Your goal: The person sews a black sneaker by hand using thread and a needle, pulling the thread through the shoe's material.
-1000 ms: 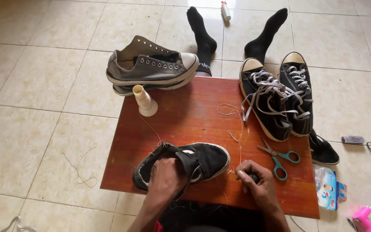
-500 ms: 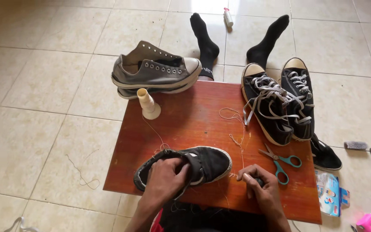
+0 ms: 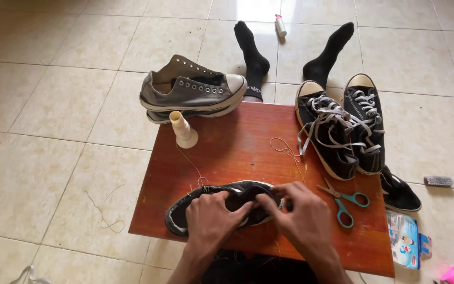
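— Well, what is being held by the hands?
— A black shoe (image 3: 222, 202), laid on the red table (image 3: 248, 142) near its front edge, is gripped by the left hand (image 3: 211, 215) and pinched by the right hand (image 3: 303, 218).
— And beside it?
— Teal scissors (image 3: 342, 200) are seen just right.

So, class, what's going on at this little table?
A person sits at a low red-brown table, both hands on a black shoe lying at its near edge. The left hand presses on the shoe's middle while the right hand works at its opening. Thread runs from a cream spool toward the shoe. Teal-handled scissors lie beside the right hand.
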